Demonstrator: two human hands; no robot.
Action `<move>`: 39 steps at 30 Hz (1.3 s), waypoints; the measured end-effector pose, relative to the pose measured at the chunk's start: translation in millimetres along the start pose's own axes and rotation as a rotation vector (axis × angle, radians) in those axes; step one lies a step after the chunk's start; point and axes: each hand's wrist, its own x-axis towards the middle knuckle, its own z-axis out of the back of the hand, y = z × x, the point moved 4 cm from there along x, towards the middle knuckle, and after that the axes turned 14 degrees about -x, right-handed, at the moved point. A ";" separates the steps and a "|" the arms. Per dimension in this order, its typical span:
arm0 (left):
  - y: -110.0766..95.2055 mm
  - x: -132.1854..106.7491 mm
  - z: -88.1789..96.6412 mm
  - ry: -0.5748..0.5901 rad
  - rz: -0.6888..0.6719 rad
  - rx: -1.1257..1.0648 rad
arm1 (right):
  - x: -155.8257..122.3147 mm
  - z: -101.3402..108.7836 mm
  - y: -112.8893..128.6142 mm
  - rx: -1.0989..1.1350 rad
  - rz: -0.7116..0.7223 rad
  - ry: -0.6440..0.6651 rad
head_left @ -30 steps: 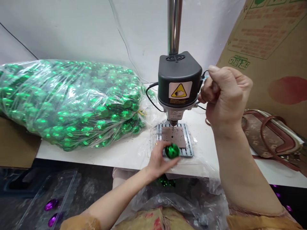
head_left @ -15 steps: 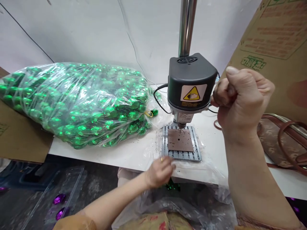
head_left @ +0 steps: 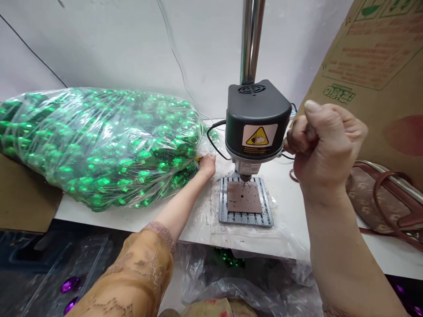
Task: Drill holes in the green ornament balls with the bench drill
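A black-topped bench drill press (head_left: pixel 259 119) stands on the white table, its bit above a brown square pad (head_left: pixel 246 197) with a dark hole in it. Beside the motor housing my right hand (head_left: pixel 325 141) is closed in a fist; whatever it grips is hidden behind the fingers. My left hand (head_left: pixel 207 165) reaches to the mouth of a large clear plastic bag (head_left: pixel 109 149) full of shiny green faceted balls. Its fingertips are hidden at the bag's edge, so their state does not show.
Dark shavings lie around the grey slotted base (head_left: pixel 267 215). A cardboard box (head_left: pixel 373 88) and a patterned handbag (head_left: pixel 366 193) stand at the right. Below the table edge are more green pieces (head_left: pixel 229 256) in clear plastic, and purple balls (head_left: pixel 70 285) lie at lower left.
My left hand has moved from in front of the drill's base up and left to the bag's mouth. My right hand remains a fist beside the drill. The view has shifted slightly.
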 end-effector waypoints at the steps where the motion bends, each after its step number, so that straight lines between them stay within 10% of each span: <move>1: 0.8 -3.4 1.3 0.004 -0.014 -0.019 | 0.1 0.1 0.0 0.000 0.004 -0.001; 10: 12.4 -90.5 9.3 0.173 0.183 -1.316 | -0.3 -0.2 -1.8 0.032 -0.007 -0.032; 39: -10.0 -133.7 -36.2 0.193 -0.070 -0.924 | 2.6 1.4 -6.6 0.012 0.016 0.001</move>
